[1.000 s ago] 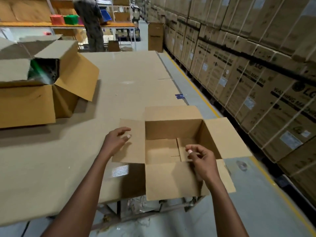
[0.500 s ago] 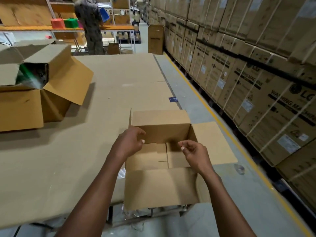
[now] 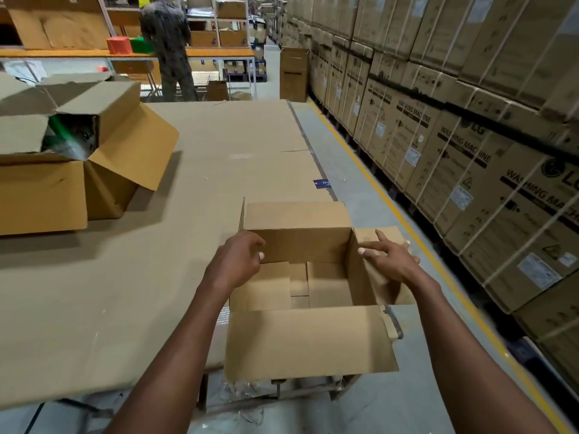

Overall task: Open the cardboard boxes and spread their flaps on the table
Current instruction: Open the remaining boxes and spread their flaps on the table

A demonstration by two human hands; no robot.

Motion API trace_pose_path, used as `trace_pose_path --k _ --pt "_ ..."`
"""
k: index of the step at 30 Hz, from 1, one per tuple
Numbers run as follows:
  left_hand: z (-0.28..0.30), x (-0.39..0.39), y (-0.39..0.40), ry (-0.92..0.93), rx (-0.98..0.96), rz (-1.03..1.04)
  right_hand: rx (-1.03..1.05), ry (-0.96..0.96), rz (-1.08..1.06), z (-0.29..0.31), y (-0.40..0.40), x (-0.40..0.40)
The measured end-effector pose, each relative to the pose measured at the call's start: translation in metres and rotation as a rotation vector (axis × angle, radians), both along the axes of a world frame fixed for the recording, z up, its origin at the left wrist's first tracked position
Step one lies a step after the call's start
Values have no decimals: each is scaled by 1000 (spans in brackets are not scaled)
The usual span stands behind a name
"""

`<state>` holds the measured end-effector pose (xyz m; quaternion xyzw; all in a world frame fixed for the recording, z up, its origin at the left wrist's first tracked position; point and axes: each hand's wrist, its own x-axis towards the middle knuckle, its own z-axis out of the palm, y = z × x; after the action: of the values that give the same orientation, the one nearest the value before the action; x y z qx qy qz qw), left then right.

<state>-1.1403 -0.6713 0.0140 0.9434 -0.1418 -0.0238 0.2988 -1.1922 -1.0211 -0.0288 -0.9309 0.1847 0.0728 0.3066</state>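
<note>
A small open cardboard box (image 3: 297, 242) stands at the near right corner of the cardboard-covered table (image 3: 125, 292). Its far flap (image 3: 294, 214) stands nearly upright, and its near flap (image 3: 307, 339) hangs out toward me past the table edge. My left hand (image 3: 238, 261) curls over the box's left top edge; the left flap is hidden under it. Fingers apart, my right hand (image 3: 388, 258) lies on the right flap (image 3: 369, 234), which is bent outward, with the thumb at the inside of the wall. The box is empty inside.
A larger open box (image 3: 40, 192) with spread flaps sits at the table's left. Strapped washing-machine cartons (image 3: 470, 151) line the right side of the aisle beyond a yellow floor line (image 3: 407, 223). A person (image 3: 169, 42) stands at far shelves beside a tall carton (image 3: 294, 73).
My right hand moved from inside the box out onto the right flap and spread its fingers. My left hand stayed at the left edge, where the left flap no longer shows.
</note>
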Motion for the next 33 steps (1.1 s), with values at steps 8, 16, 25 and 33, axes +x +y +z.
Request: trace_pose_path --k 8,16,25,33 --pt "-1 1 1 -12 -6 8 89 -42 -42 1 -26 -19" --pt "10 21 20 156 -22 44 216 -227 44 60 -24 -19" --pt "7 21 20 92 55 93 -139 -135 136 68 50 -3" --pt "7 3 37 63 6 137 -135 -168 89 56 56 -3"
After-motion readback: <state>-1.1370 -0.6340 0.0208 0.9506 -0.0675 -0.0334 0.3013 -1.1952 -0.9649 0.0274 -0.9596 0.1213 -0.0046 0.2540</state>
